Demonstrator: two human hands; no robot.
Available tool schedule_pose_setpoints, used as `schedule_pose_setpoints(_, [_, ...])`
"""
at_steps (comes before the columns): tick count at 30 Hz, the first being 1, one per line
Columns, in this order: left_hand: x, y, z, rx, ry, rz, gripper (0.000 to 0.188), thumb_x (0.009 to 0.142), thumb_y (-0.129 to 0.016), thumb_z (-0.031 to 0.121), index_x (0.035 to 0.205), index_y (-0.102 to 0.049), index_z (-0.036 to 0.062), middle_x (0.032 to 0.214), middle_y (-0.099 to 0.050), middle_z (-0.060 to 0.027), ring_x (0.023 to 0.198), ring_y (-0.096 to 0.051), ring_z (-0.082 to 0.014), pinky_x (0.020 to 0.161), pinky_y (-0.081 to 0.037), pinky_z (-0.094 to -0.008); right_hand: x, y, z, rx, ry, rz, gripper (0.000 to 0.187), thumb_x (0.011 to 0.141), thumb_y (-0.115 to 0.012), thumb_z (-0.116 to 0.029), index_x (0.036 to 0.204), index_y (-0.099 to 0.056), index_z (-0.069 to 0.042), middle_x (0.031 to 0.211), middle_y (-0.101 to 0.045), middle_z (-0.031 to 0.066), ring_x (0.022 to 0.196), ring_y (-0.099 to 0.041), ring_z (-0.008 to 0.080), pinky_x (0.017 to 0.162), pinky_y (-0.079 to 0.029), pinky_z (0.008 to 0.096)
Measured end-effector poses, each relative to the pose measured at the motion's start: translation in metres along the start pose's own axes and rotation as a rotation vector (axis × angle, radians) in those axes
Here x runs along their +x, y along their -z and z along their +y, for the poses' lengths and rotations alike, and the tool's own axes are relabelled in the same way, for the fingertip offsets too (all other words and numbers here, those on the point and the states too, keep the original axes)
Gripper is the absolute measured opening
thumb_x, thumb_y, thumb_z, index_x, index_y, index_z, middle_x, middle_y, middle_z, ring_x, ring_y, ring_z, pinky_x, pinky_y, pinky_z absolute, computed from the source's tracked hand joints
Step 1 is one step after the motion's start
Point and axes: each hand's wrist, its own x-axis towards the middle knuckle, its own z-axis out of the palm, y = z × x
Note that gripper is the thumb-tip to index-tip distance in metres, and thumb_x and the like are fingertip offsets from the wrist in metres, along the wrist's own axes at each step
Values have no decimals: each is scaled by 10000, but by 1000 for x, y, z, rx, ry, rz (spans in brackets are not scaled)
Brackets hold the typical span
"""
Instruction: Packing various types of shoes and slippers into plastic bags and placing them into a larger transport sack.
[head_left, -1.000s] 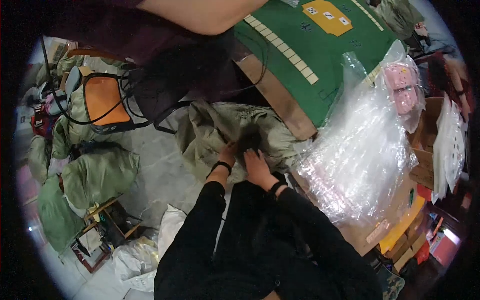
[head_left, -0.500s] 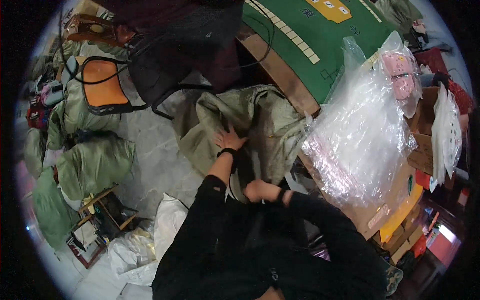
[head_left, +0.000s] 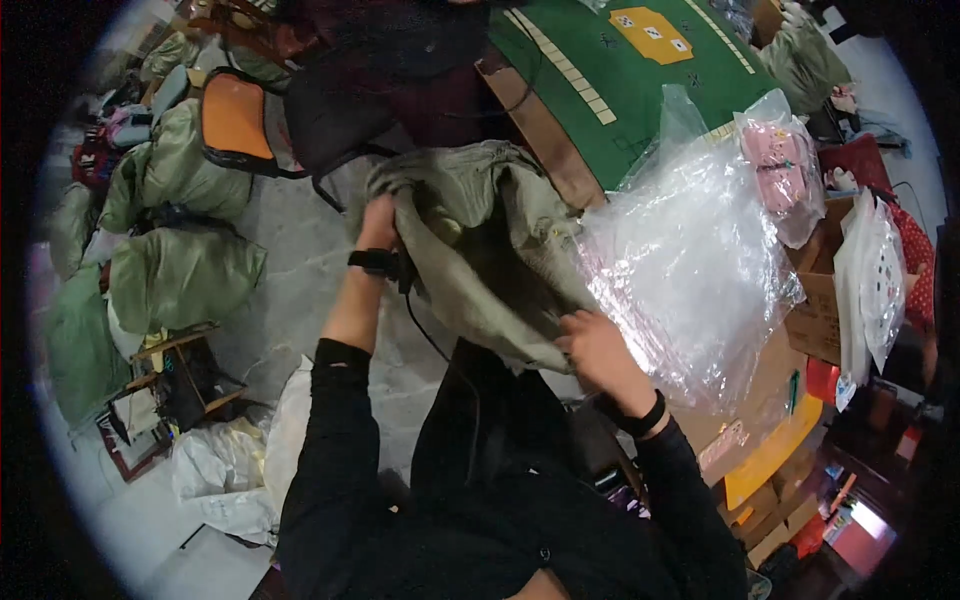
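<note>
A grey-green woven sack (head_left: 470, 300) hangs with its mouth gaping toward me, in front of my legs. My left hand (head_left: 381, 222) is closed on the sack's rim at its far left side, fingers mostly hidden by the cloth. On the near right part of the rim, my right hand (head_left: 605, 357) pinches the edge. The inside of the sack is dark, and what lies at its bottom cannot be made out. Both wrists wear black bands, and a thin cord hangs from the left one.
To the right, clear plastic bags (head_left: 690, 260) and a bag of pink items (head_left: 778, 165) lie against a green game table (head_left: 640, 100) with rows of tiles. An orange-backed chair (head_left: 235, 120) stands at far left, above stuffed green sacks (head_left: 185, 280). White bags (head_left: 225, 470) sit near left.
My left hand has gone from lying spread on the sack to gripping its left rim. My right hand has moved right along the near edge. The sack's mouth is now spread wider.
</note>
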Motion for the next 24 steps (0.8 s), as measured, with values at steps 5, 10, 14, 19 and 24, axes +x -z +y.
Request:
schedule_pose_setpoints(5, [-139,-28,67,8,-105,-255,242,888,-483,130,1056,-536,-37,987,-609,-109,885,-590,-250,728,-473,-342,-25,44,27,147,-212,233,163,586,-608,-38,747,-631,-44,803,-548,136,775,-539,344,657,-448,395])
schedule_pose_setpoints(10, [-200,-20,54,388,-643,-489,270,830,-542,85,1077,-526,-24,1067,-592,-124,935,-580,-245,811,-454,-320,-34,77,26,294,-253,316,223,558,-660,-113,699,-542,13,747,-516,145,697,-516,343,592,-414,357])
schedule_pose_setpoints(14, [-194,16,61,35,-345,-311,329,872,-366,136,1106,-518,-37,1024,-592,-118,902,-578,-203,777,-474,-337,-25,71,-11,253,-1,163,142,598,-654,-102,720,-592,-62,746,-509,114,758,-532,323,637,-417,367])
schedule_pose_setpoints(19, [-82,133,35,823,-571,163,426,852,-333,81,1256,-439,-3,1075,-576,-176,950,-565,-246,806,-448,-350,-3,-54,-29,139,-20,-623,347,705,-536,-56,1037,-601,-128,800,-618,107,765,-598,314,805,-378,561])
schedule_pose_setpoints(24, [-54,150,20,1313,-818,133,582,748,-423,-35,1320,-401,71,1182,-533,-189,1075,-514,-330,859,-420,-375,-14,-158,-23,153,-310,-537,477,719,-577,-130,1191,-510,-108,809,-635,133,828,-615,309,903,-287,633])
